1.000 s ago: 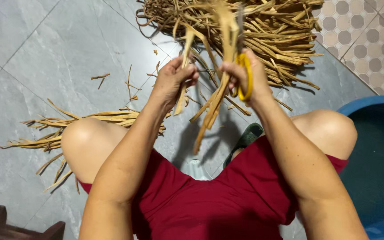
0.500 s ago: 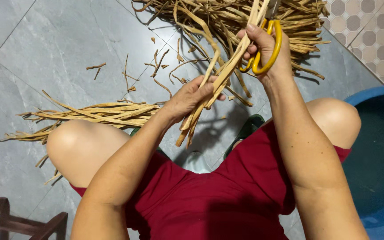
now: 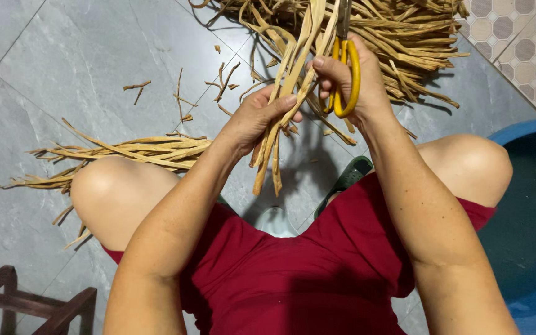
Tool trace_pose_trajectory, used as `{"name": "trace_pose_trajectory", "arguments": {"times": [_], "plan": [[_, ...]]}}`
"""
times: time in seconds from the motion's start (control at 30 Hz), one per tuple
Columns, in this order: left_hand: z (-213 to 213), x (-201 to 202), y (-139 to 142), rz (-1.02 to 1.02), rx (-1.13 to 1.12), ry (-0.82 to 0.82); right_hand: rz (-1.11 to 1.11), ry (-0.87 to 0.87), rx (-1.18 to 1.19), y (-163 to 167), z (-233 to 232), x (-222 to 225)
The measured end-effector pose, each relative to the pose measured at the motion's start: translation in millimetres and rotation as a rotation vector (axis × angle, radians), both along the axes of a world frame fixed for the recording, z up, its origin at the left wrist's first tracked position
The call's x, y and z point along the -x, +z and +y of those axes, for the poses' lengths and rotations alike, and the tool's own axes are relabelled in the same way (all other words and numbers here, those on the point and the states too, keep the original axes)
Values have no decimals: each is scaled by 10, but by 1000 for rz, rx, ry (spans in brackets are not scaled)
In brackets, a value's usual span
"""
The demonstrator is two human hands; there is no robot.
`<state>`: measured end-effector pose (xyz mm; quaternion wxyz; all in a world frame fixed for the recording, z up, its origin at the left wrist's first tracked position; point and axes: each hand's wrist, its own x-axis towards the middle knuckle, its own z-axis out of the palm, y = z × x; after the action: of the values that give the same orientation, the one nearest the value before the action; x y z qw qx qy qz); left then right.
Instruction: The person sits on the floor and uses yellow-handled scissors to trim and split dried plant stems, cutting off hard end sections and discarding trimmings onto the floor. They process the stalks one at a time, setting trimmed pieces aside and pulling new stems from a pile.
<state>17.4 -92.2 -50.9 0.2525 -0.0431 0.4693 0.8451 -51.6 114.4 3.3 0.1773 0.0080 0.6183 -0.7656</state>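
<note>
Your left hand pinches a bundle of dried strips mid-length, grip pressed together around it, held above your knees. Your right hand is closed through the yellow scissors, touching the bundle's upper part. The strips look light, stiff, likely brittle; hold near the middle. A larger pile lies beyond the bundle. The blue tub, right of the bundle: contents cannot be told.

Even, bright light from above, soft shadows under the arms, sharp focus throughout.
</note>
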Motion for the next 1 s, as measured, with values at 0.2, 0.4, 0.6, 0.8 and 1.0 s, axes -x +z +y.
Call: {"name": "trace_pose_trajectory", "arguments": {"times": [0.2,0.4,0.6,0.8,1.0], "plan": [[-36,54,16,55,-9,129,-2,-9,-86,50,30,43],[-204,171,127,-67,-195,305,-18,105,-174,-56,-156,-179],[-17,205,60,1,-127,359,-21,190,-160,-236,-440,-429],[-61,244,-81,-4,-6,388,-41,194,-209,-202,-385,-365],[-183,240,-155,-111,134,377,-49,20,-156,49,-127,-107]]}}
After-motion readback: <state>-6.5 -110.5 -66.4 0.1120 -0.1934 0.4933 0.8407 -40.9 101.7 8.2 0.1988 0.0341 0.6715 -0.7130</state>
